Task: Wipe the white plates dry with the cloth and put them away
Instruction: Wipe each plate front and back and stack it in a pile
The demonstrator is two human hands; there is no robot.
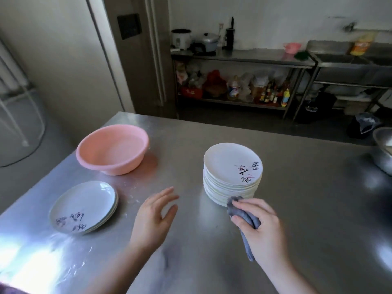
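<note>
Counter, stainless steel: fills the lower two thirds of the frame and carries everything you work with; glare and what look like water streaks lie at lower left.

Pink basin, left of centre: sits upright just beyond the short stack, probably where the plates were rinsed.

Tall stack of white plates, right of centre: many plates, top one face up with dark lettering. It stands just above your right hand, so it is likely one of the two piles you move plates between; which pile is dry cannot be told.

Short stack of white plates, lower left: a few plates, lettered, face up, well apart from the tall stack.

Left hand, lower centre: your fingers are spread and relaxed, holding nothing, between the two stacks, seemingly free to fetch a plate.

Right hand, lower right of centre: your fingers are curled round the grey cloth, bunched, with a tail hanging below the palm; the cloth's tip is just beside the tall stack's base.

Metal bowl, right edge: partly cut off.

Shelving with pots and bottles, upper right: far off. Nothing lies between your hands and either stack.
</note>
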